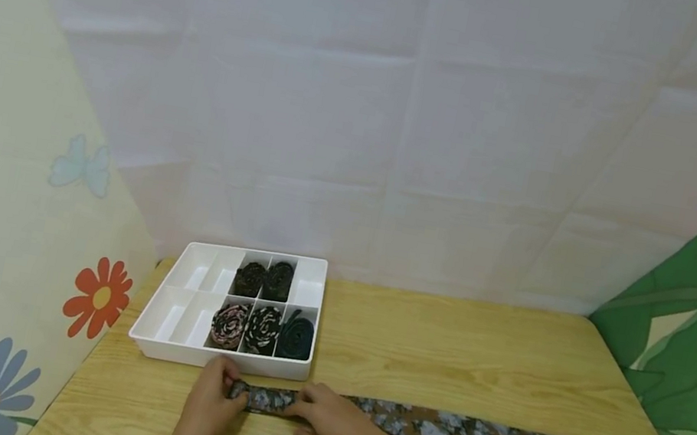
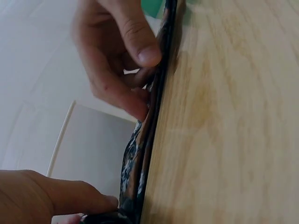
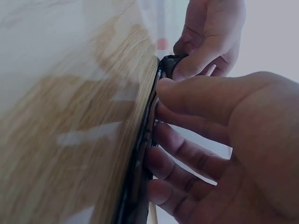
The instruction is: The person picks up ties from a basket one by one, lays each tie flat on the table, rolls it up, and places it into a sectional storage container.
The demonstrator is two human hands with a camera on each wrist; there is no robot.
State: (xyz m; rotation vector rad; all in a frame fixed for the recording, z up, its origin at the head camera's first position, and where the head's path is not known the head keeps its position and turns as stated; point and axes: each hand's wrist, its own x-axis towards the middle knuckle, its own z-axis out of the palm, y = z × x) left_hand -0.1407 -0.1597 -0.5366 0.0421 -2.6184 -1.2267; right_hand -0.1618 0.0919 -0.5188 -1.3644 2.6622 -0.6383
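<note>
A long necktie, brown with grey-blue and dark flowers, lies stretched from left to right along the table, folded lengthwise, its loose ends at the right. My left hand pinches the small roll at its left end; in the right wrist view this rolled end looks dark between thumb and fingers. A short way to the right, my right hand holds the flat strip by its edges, thumb and fingertips against the cloth. In the left wrist view, the strip runs between both hands. The left fingers partly hide the roll.
Just behind the hands stands a white divided tray. Several rolled neckties sit in its compartments, among them a dark green roll and a pink-and-black roll. A white sheet hangs behind the wooden table; flowered panels flank it.
</note>
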